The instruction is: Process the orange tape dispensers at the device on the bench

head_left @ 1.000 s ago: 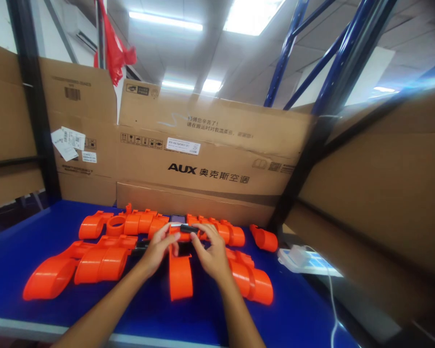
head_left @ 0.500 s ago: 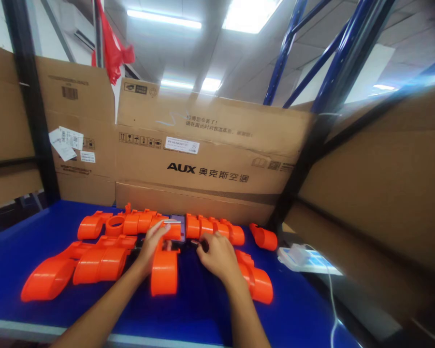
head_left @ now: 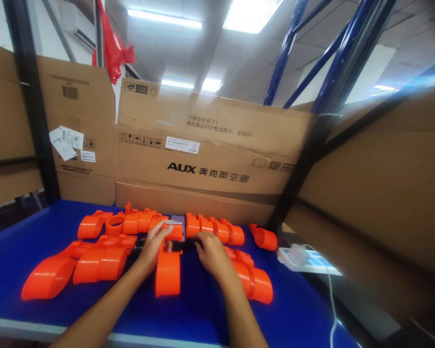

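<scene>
Blue table (head_left: 39, 227) holds many orange parts under big cardboard boxes (head_left: 210, 154). Your left hand (head_left: 152, 249) pinches the top of the orange piece (head_left: 168, 273) in the middle. It has slid left. Your right hand (head_left: 210, 253) has let go and presses its fingertips on a small black part (head_left: 183, 245) beside it.

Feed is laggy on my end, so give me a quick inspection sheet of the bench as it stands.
Surface: blue bench top.
Job's things: orange part under the left hand; dark piece at the right hand.
Clutter: orange parts in rows, lone orange tube.
Grips: left closed on the orange part; right unclear.
Cables: white cable from a white power strip.
Surroundings: cardboard boxes, blue racking.
</scene>
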